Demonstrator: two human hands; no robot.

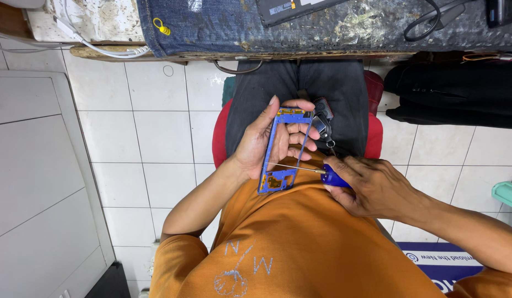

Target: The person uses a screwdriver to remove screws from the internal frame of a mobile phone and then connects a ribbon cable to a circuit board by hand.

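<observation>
left hand (267,140) cradles a blue phone frame (282,152) above the lap; right hand (372,185) pinches a blue-handled screwdriver (311,171), tip on the frame. a slip could jab the palm.

You hold a blue phone frame (283,152), a thin rectangular mid-frame with an open centre, so your fingers show through it. It stands nearly upright in your left grip (267,140), tilted slightly, above your lap. Yellow-gold flex parts sit at its lower end and a little along the top edge. Your screwdriver (316,172) has a slim silver shaft and a blue handle; it lies nearly level, its tip reaching across the frame's lower part from the right.
</observation>
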